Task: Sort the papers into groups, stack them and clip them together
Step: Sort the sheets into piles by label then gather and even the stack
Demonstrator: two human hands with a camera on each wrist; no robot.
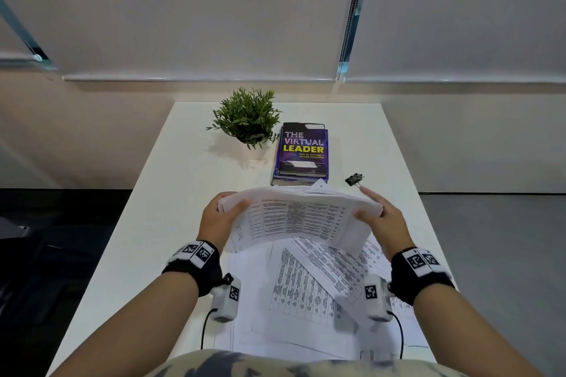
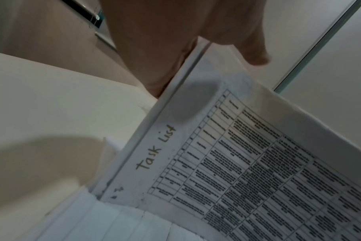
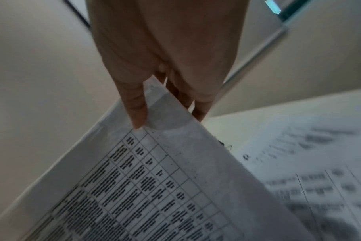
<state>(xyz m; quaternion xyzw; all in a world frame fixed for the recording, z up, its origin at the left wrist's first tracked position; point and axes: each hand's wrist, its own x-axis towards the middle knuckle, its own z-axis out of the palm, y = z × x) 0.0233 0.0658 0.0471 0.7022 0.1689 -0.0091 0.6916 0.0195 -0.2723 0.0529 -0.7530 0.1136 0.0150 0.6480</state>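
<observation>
Partly hidden: binder clip [image 1: 354,178] behind paper stack [image 1: 300,217].

The white papers [image 1: 298,217] are showing black printed grids. The book [image 1: 303,150] is showing purple with yellow lettering, the plant [image 1: 246,115] green.

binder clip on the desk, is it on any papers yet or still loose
Loose: the binder clip lies on bare table, beside the book, apart from the stack both hands hold.

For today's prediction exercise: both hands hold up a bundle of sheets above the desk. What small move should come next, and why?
Probably tap the held bundle square on the desk: its edges look uneven between the left hand and right hand, and the binder clip lies unused beyond it.
</observation>
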